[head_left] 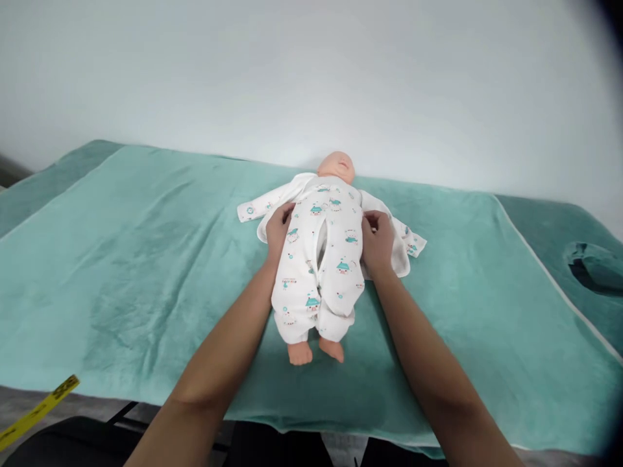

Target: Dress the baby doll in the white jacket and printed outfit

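Note:
A baby doll (335,165) lies on its back on a teal towel (146,259), head toward the wall and bare feet toward me. It wears a white romper (335,259) printed with small teal figures, open down the middle. My left hand (278,228) rests against the doll's side, fingers curled on the romper's edge. My right hand (376,239) grips the romper fabric on the other side, fingers closed. The empty sleeves spread out to both sides.
The towel covers a padded table that reaches the pale wall (311,78). A face hole (591,266) in the table shows at the right. A yellow measuring tape (39,408) lies at the lower left, by the table's front edge.

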{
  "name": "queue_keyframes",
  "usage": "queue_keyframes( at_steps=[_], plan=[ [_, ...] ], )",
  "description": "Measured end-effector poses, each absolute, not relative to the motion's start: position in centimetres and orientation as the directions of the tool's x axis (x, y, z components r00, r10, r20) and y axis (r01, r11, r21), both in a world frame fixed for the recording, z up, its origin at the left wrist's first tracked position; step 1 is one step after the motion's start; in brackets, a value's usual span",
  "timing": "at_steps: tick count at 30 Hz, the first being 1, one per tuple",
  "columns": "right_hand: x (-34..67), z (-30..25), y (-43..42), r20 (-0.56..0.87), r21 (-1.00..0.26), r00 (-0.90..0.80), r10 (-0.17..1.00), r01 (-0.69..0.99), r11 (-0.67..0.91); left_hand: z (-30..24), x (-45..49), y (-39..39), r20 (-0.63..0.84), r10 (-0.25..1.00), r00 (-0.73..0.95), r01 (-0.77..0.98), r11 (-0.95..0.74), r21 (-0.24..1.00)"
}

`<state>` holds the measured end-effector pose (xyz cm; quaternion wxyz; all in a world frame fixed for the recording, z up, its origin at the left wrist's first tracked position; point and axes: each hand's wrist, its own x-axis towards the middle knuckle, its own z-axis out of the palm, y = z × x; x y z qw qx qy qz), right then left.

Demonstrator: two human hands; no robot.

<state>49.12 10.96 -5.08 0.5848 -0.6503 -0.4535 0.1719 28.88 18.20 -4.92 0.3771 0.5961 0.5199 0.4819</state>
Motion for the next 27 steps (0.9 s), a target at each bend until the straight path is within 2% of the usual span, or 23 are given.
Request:
queue_keyframes(
  at_steps=[4, 7, 10, 12, 15, 18, 25, 27],
  plan=[
    [46.4, -3.2, 4.0, 0.45, -0.84, 0.392, 0.803, 0.491, 0.231, -4.3, 26.6, 12.5, 0.169, 0.985, -0.022, 0.243, -0.158, 0.957],
    [43.8, -2.4, -1.6, 0.567, -0.706, 0.127, 0.814, 0.584, 0.401, -5.3, 23.9, 6.8, 0.129, 0.991, 0.03, 0.274, -0.132, 0.953],
    [41.6, -2.2, -4.9, 0.503, -0.536, -0.211, 0.838, 0.685, 0.494, -7.0, 21.3, 2.2, 0.136, 0.983, 0.121, 0.3, -0.167, 0.939],
    [40.6, -2.4, -5.8, 0.399, -0.435, -0.321, 0.859, 0.759, 0.485, -7.8, 20.2, 0.4, 0.183, 0.97, 0.159, 0.309, -0.225, 0.924],
    [39.7, -3.0, -6.1, 0.326, -0.335, -0.325, 0.888, 0.838, 0.43, -8.1, 19.7, -0.9, 0.213, 0.955, 0.207, 0.305, -0.27, 0.913],
    [39.4, -3.8, -6.3, 0.345, -0.322, -0.3, 0.889, 0.852, 0.413, -7.3, 20.0, -1.7, 0.207, 0.952, 0.226, 0.29, -0.269, 0.919],
    [41.7, -4.0, -7.0, 0.307, -0.529, -0.232, 0.923, 0.765, 0.368, -3.0, 18.2, -4.7, 0.238, 0.969, 0.065, 0.191, -0.246, 0.95],
    [41.9, -3.3, -7.6, 0.316, -0.559, -0.18, 0.932, 0.758, 0.336, -2.8, 17.4, -5.1, 0.265, 0.961, 0.077, 0.208, -0.276, 0.938]
  ],
)
